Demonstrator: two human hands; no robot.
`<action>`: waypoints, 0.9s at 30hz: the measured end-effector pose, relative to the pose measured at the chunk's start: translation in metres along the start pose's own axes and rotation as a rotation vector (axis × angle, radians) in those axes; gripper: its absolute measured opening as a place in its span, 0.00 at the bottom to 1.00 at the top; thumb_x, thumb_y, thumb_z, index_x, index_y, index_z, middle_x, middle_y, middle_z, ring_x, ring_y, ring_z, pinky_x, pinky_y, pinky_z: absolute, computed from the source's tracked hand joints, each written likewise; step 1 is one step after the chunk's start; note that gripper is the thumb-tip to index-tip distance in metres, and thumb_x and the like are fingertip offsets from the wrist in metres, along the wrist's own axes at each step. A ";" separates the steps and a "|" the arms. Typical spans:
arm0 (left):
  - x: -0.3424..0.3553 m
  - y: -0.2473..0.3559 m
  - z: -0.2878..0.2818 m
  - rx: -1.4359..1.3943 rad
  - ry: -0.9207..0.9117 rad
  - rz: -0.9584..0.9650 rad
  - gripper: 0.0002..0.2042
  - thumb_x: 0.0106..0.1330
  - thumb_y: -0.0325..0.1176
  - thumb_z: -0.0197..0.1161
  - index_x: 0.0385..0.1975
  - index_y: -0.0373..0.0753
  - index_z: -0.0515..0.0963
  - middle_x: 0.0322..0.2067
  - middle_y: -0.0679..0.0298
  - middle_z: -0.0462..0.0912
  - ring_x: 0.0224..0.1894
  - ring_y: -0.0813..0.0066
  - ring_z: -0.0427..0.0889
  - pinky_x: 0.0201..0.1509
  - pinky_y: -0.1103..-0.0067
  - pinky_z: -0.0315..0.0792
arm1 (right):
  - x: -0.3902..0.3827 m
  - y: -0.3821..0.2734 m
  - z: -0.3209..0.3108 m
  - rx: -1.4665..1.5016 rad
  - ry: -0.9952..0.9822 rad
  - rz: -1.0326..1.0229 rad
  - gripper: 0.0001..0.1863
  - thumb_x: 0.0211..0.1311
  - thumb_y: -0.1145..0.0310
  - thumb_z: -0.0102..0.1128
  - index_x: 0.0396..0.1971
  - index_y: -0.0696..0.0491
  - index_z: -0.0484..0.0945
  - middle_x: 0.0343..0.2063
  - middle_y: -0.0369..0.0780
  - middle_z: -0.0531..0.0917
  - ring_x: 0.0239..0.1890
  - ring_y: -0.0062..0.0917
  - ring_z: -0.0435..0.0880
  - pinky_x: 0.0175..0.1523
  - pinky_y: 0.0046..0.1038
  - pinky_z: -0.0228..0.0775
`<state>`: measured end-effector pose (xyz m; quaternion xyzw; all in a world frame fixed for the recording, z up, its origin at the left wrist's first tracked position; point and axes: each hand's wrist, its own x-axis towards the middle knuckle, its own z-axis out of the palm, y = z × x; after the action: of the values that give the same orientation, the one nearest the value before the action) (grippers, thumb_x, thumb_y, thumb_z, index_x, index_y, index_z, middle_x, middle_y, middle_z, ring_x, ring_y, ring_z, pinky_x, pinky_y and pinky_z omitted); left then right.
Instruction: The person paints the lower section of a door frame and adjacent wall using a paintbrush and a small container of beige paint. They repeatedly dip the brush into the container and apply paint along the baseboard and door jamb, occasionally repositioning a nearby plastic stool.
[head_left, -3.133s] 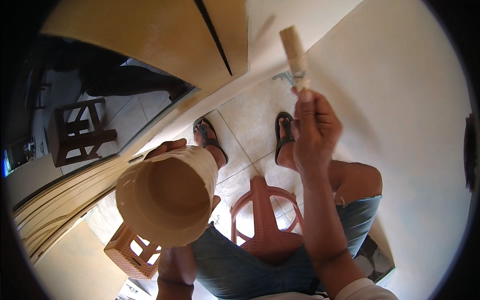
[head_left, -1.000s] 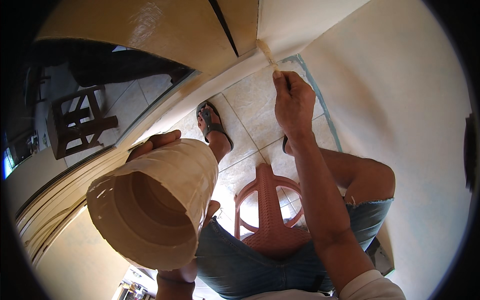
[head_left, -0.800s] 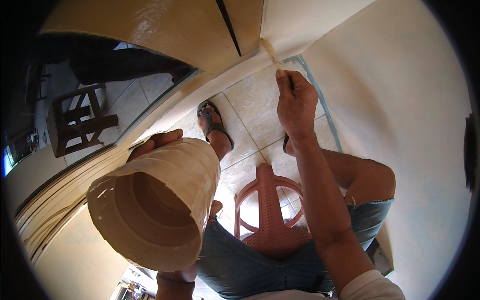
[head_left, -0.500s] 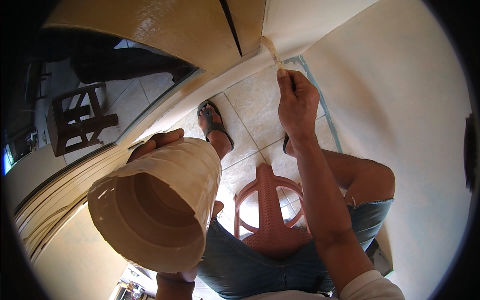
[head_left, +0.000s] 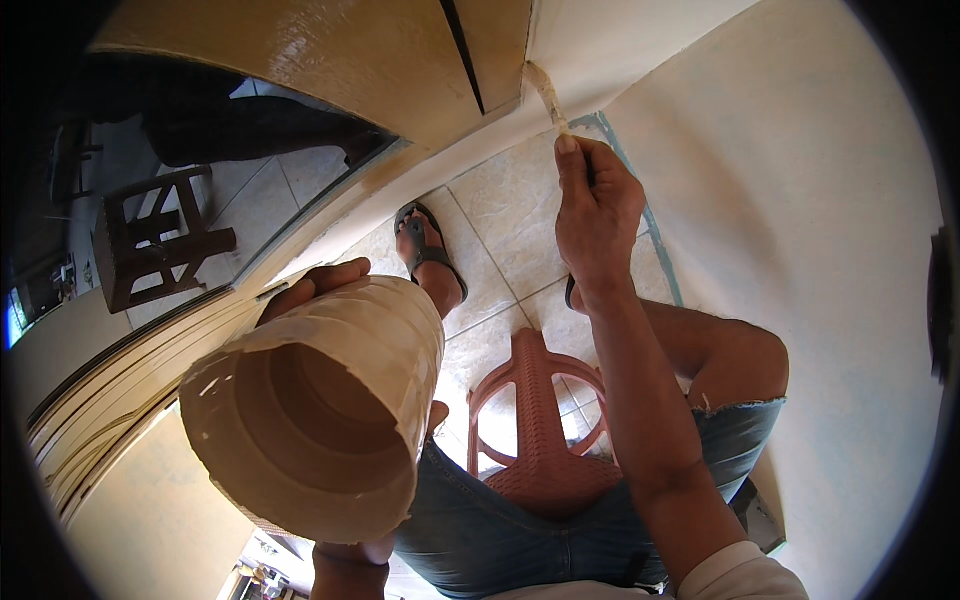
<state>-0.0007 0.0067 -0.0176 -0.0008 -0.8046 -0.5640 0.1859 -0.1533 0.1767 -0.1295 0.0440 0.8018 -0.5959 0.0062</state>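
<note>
My left hand (head_left: pixel 315 287) is wrapped round a beige, paint-coated plastic container (head_left: pixel 425 350) with a ragged rim, tilted so its mouth faces me. Dried paint coats the inside, and its bottom lies in shadow. Most of the left palm is hidden behind it. Farther up on the right, my right hand (head_left: pixel 600 210) pinches a slim, paint-caked paintbrush (head_left: pixel 546 95) between thumb and fingers. The brush tip touches the cream wall (head_left: pixel 590 50) right where it meets the edge of the brown wooden panel (head_left: pixel 350 50).
A reddish plastic chair (head_left: pixel 530 400) is between my legs. Pale floor tiles (head_left: pixel 490 220) end in a grey-green strip (head_left: pixel 650 215) along the right wall (head_left: pixel 780 150). At left, a dark glossy panel (head_left: pixel 290 130) reflects a stool, above ridged trim (head_left: pixel 110 425).
The brush tip has slid slightly upward along the panel's edge, with my right hand shifting a little. The container in my left hand has moved slightly to the right.
</note>
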 end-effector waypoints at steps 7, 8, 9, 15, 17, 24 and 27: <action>-0.007 -0.011 0.001 -0.034 0.045 -0.034 0.58 0.44 0.52 0.86 0.73 0.41 0.56 0.62 0.50 0.72 0.66 0.53 0.72 0.69 0.60 0.71 | -0.002 -0.010 -0.005 0.065 0.008 0.003 0.17 0.76 0.62 0.59 0.41 0.63 0.84 0.22 0.40 0.83 0.24 0.18 0.76 0.32 0.26 0.70; -0.005 -0.011 0.002 -0.033 0.041 -0.032 0.57 0.44 0.52 0.86 0.73 0.41 0.56 0.62 0.50 0.72 0.66 0.53 0.72 0.69 0.60 0.71 | -0.002 -0.011 -0.005 0.066 0.013 -0.001 0.16 0.76 0.62 0.59 0.41 0.63 0.84 0.22 0.40 0.83 0.24 0.17 0.75 0.32 0.25 0.69; -0.003 -0.009 0.003 -0.032 0.036 -0.031 0.57 0.43 0.52 0.86 0.73 0.41 0.56 0.62 0.51 0.72 0.66 0.53 0.72 0.69 0.60 0.71 | -0.002 -0.012 -0.006 0.060 0.015 -0.002 0.16 0.76 0.62 0.59 0.41 0.63 0.84 0.22 0.39 0.82 0.24 0.16 0.75 0.32 0.24 0.69; 0.001 0.000 0.011 -0.094 0.028 -0.036 0.57 0.43 0.51 0.86 0.73 0.41 0.57 0.62 0.50 0.72 0.66 0.53 0.72 0.70 0.60 0.71 | -0.005 -0.024 -0.009 0.085 0.030 0.016 0.16 0.77 0.63 0.59 0.41 0.63 0.84 0.21 0.37 0.82 0.23 0.14 0.74 0.30 0.23 0.68; 0.001 0.001 0.010 -0.077 0.019 -0.027 0.57 0.44 0.51 0.86 0.73 0.41 0.57 0.62 0.50 0.72 0.66 0.53 0.72 0.70 0.60 0.70 | -0.006 -0.030 -0.009 0.130 0.027 0.031 0.16 0.77 0.63 0.59 0.41 0.63 0.84 0.21 0.37 0.82 0.23 0.14 0.74 0.30 0.23 0.68; -0.011 -0.019 0.002 -0.055 0.046 -0.031 0.57 0.44 0.47 0.87 0.73 0.41 0.57 0.63 0.49 0.72 0.67 0.52 0.72 0.71 0.60 0.69 | -0.011 -0.048 -0.009 0.156 0.035 0.028 0.17 0.78 0.61 0.58 0.41 0.63 0.83 0.20 0.35 0.80 0.23 0.12 0.72 0.29 0.21 0.65; -0.007 -0.018 0.004 -0.123 0.060 -0.030 0.57 0.43 0.45 0.87 0.73 0.41 0.57 0.64 0.50 0.72 0.68 0.52 0.72 0.72 0.60 0.69 | -0.011 -0.050 -0.009 0.182 0.042 0.005 0.17 0.78 0.61 0.58 0.41 0.63 0.83 0.20 0.34 0.79 0.23 0.12 0.71 0.29 0.21 0.64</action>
<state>0.0008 0.0051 -0.0366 0.0167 -0.7626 -0.6147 0.2008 -0.1454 0.1701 -0.0786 0.0592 0.7442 -0.6652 -0.0132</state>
